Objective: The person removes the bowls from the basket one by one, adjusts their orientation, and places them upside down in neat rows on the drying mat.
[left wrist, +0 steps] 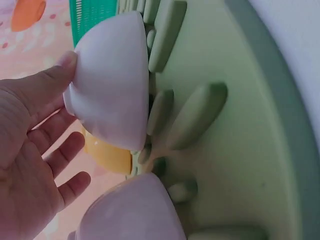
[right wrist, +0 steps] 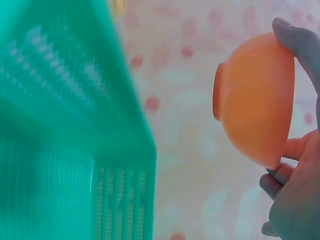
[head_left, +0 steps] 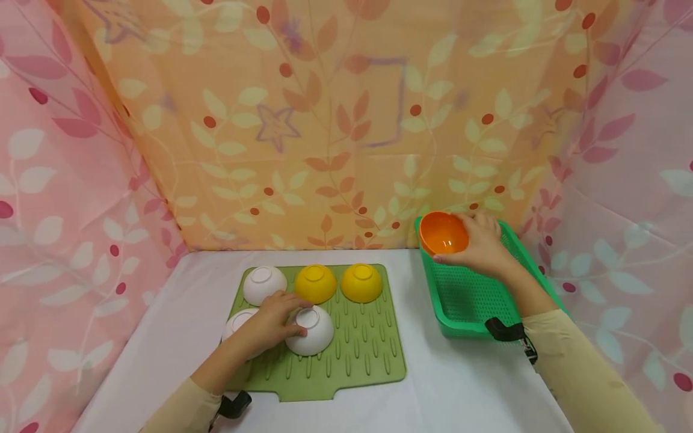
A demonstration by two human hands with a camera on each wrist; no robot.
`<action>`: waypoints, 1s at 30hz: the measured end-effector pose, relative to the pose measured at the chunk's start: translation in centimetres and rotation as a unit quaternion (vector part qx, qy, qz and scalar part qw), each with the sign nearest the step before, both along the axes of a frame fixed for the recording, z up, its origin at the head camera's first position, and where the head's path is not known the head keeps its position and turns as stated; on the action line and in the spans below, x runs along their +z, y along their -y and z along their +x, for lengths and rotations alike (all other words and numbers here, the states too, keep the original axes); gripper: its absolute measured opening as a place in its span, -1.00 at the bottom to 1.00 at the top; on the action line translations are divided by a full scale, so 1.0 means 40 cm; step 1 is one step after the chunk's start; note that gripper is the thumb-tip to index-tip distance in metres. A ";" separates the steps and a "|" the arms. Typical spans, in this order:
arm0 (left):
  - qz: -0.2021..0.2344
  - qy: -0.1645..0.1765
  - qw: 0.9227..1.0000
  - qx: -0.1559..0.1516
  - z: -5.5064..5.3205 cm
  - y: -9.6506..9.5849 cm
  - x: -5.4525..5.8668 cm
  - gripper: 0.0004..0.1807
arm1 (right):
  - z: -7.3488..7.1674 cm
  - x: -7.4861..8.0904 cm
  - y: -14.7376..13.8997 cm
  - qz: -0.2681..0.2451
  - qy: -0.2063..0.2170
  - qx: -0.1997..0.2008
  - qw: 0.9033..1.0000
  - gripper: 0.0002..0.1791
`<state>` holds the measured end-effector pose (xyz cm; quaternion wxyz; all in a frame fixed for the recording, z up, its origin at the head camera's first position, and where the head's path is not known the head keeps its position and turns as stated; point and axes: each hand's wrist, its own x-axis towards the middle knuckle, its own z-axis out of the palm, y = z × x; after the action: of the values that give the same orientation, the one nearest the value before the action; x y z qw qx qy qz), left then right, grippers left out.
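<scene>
My right hand (head_left: pixel 479 243) pinches an orange bowl (head_left: pixel 443 234) by its rim, thumb on one side and fingers on the other. The bowl is tilted, its inside facing the head camera, above the far left part of the green basket (head_left: pixel 441 316). My left hand (head_left: pixel 276 322) spans an upside-down white bowl (head_left: pixel 314 337) on the green drying mat (head_left: pixel 368 361). In the left wrist view its thumb lies against that bowl (left wrist: pixel 112 85) near the foot, and the lower fingers are apart from it. A second white bowl (head_left: pixel 235 322) is partly hidden behind the left hand.
Along the mat's back row stand a white bowl (head_left: pixel 264 285) and two yellow bowls (head_left: pixel 315 285), all upside down. Raised ribs cover the mat. A white cloth (head_left: pixel 422 385) covers the table, and patterned curtains (head_left: pixel 346 132) enclose its back and sides.
</scene>
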<state>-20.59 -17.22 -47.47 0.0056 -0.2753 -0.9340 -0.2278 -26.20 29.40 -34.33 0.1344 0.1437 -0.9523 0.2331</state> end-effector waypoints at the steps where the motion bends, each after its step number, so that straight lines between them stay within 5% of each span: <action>1: 0.002 -0.003 1.000 0.003 0.005 0.000 0.000 -0.40 | 0.016 -0.001 0.015 -0.006 -0.003 0.006 1.000 0.23; 7: 0.031 -0.013 0.999 0.019 0.036 -0.001 -0.004 -0.43 | 0.095 -0.038 0.101 -0.030 -0.010 0.036 0.999 0.23; 17: 0.067 -0.035 0.996 0.041 0.047 0.001 -0.040 -0.40 | 0.200 -0.134 0.224 -0.041 -0.014 0.096 0.994 0.26; 24: 0.071 -0.040 0.995 0.049 0.056 -0.001 -0.038 -0.40 | 0.245 -0.188 0.281 -0.027 -0.015 0.115 0.993 0.28; 30: 0.061 -0.057 0.996 0.041 0.057 -0.004 -0.034 -0.41 | 0.267 -0.225 0.305 -0.025 0.025 0.116 0.993 0.33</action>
<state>-18.31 -17.07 -48.83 0.0851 -0.2486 -0.9269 -0.2678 -15.54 17.21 -43.34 0.0864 0.2437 -0.9263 0.2740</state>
